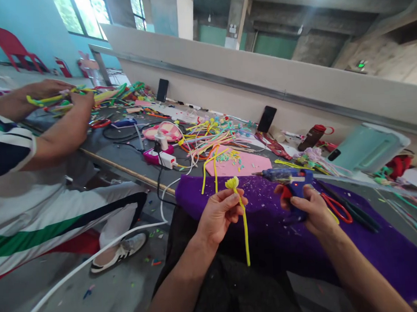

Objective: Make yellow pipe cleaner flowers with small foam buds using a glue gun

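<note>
Between the fingertips of my left hand (221, 212) is a yellow pipe cleaner flower (232, 183), its bunched head on top and its stem hanging straight down. My right hand (311, 206) is wrapped round a blue glue gun (288, 177), whose nozzle points left toward the flower without touching it. Beneath both hands lies a purple cloth (263, 209) dotted with small scraps. Red-handled scissors (339, 208) rest on the cloth, right of my right hand.
A pink mat (237, 163) with clippings lies behind the cloth, near pipe cleaners (214, 132), a power strip (159, 156) and cables. Two phones lean on the partition. A brown bottle (312, 136) and a light-green box (370, 146) stand right. At left, a person's hands (82, 104) hold pipe cleaners.
</note>
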{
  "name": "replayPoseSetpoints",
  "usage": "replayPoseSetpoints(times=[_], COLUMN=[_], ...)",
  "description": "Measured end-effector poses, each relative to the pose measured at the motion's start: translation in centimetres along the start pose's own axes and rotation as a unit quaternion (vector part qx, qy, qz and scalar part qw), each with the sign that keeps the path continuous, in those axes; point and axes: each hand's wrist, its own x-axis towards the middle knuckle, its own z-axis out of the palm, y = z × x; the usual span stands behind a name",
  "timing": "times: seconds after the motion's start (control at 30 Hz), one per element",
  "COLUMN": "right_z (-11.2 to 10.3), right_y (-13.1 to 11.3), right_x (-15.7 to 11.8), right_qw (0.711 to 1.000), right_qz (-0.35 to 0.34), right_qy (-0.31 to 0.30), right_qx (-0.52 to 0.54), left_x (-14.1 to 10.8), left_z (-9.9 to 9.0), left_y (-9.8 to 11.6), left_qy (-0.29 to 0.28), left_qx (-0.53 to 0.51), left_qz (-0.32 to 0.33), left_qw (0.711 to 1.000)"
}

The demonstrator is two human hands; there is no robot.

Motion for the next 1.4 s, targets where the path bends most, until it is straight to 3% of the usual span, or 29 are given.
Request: replayPoseSetpoints(times=[0.1,0.27,0.4,0.53,0.83,1.1,1.4], right_z=[1.4,2.9,3.6,4.1,4.3,4.6,3.9], right_y=[0.3,0.6,0.5,0.7,2.3,1.4,3.0], right_x=[-0.3,-1.1,-2.2,-3.8,-5.0,-5.6,-5.7], right_qw=[1.000,0.998,0.994,0.985,0.976,0.950,0.922], right_qz=[0.018,-0.062,-0.104,-0.129,-0.127,-0.167,-0.185], right_qy=[-0.016,-0.011,-0.021,0.014,0.025,0.042,0.065], right_qx=[0.019,0.024,-0.041,-0.116,-0.174,-0.262,-0.334], left_x=[0.1,0.4,0.6,0.8,0.8,0.8,0.9], left_z=[-0.2,-0.6,-0.9,-1.1,-0.8,-0.8,-0.6], left_y=[-0.2,-0.4,-0.6,-0.7,-0.9,-1.1,-1.2], left_qy=[-0.001,0.000,0.007,0.005,0.013,0.005,0.027], left_qx=[-0.009,-0.010,-0.002,-0.007,-0.006,-0.013,0.010], left_qz=[0.009,0.018,0.021,0.009,-0.009,-0.008,0.005], left_qw=[1.000,1.000,1.000,1.000,1.000,1.000,1.000])
